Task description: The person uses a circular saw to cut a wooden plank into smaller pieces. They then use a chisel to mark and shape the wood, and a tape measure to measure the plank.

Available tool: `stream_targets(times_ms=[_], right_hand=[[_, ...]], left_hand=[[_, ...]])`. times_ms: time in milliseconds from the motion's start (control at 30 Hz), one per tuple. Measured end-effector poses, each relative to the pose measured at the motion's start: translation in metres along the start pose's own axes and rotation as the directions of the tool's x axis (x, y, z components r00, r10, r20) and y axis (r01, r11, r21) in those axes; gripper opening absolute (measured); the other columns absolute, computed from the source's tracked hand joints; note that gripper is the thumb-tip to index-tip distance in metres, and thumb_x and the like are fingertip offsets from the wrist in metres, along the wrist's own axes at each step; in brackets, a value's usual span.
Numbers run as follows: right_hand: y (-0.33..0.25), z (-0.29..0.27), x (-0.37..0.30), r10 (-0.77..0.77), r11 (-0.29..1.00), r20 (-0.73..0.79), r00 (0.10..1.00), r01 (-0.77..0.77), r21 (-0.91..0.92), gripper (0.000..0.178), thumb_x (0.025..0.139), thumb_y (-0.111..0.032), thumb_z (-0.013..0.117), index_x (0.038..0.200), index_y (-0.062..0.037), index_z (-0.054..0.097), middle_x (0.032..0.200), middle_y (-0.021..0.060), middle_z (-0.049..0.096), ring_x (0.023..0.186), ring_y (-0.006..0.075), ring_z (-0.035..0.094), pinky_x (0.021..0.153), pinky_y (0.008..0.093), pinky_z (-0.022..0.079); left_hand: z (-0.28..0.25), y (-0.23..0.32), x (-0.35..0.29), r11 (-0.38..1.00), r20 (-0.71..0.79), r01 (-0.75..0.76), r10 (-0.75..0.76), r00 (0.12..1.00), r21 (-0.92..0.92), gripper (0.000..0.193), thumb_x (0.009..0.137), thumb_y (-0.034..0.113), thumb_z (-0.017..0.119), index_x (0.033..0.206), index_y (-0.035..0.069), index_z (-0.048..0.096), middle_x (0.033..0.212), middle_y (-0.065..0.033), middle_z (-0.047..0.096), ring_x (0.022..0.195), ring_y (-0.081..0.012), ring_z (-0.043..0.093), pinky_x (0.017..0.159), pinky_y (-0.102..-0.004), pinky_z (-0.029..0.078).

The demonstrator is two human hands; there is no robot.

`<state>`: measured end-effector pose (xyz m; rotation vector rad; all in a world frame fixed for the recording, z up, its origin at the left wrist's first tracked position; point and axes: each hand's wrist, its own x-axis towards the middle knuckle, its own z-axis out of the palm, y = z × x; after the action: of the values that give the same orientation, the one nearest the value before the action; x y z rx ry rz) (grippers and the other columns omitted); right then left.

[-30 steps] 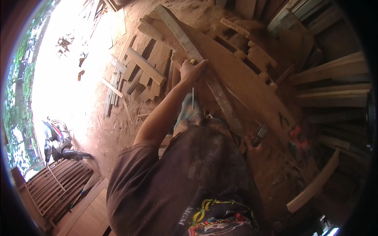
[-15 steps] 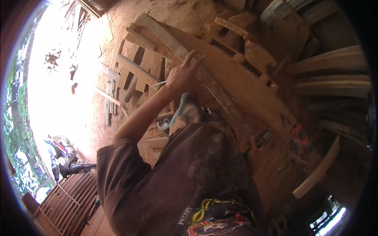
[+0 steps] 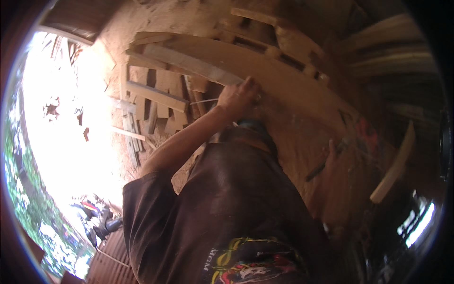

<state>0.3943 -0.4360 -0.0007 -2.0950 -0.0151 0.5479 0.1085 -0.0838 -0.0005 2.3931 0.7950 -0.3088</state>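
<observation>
My left hand (image 3: 240, 97) has its fingers bent over the near end of the visible stretch of a long, pale wooden strip (image 3: 191, 62), gripping it. The strip lies along a wide, curved-edged plank (image 3: 293, 78) dusted with sawdust. A thin, light rod (image 3: 204, 101) pokes out leftward beside my left wrist; whether the hand holds it is hidden. Over the plank's lower right part, my right hand (image 3: 332, 158) is dim and smeared by motion, with one finger pointing up. Next to it is a dark, slim bar (image 3: 316, 171), and I cannot make out whether the hand holds it.
Several offcuts (image 3: 158, 97) lie on the dusty ground to the left. Notched timber (image 3: 283, 52) sits beyond the plank. Stacked boards (image 3: 392, 61) are at the right, with a loose curved piece (image 3: 395, 165) below. A motorbike (image 3: 97, 220) stands lower left.
My view has turned and shifted. The left hand's spread fingers have closed over the strip. My right hand has moved right and up, and the strip now lies at a flatter angle.
</observation>
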Motion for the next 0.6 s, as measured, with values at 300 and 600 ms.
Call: stream_targets(times_ms=[300, 600], right_hand=[[-0.074, 0.095, 0.013, -0.043, 0.999, 0.167, 0.985, 0.045, -0.010, 0.052, 0.090, -0.029, 0.091, 0.124, 0.0023, 0.066, 0.113, 0.0076, 0.069, 0.087, 0.0150, 0.069, 0.067, 0.0296, 0.060], [-0.055, 0.055, 0.073, -0.301, 0.862, 0.449, 0.841, 0.441, -0.249, 0.048, 0.098, -0.046, 0.082, 0.116, -0.0026, 0.075, 0.102, 0.0087, 0.073, 0.084, 0.0188, 0.069, 0.076, 0.0342, 0.057]], left_hand=[[-0.038, -0.100, 0.009, 0.978, -0.298, -0.033, -0.032, 0.954, -0.208, 0.055, 0.079, 0.021, 0.092, 0.129, 0.011, 0.071, 0.131, -0.0156, 0.068, 0.116, -0.0390, 0.072, 0.092, -0.0495, 0.062], [-0.040, -0.066, -0.015, 0.998, -0.568, -0.065, 0.053, 0.821, 0.000, 0.064, 0.079, 0.021, 0.094, 0.138, 0.017, 0.069, 0.118, -0.0139, 0.071, 0.108, -0.0375, 0.075, 0.085, -0.0487, 0.063]])
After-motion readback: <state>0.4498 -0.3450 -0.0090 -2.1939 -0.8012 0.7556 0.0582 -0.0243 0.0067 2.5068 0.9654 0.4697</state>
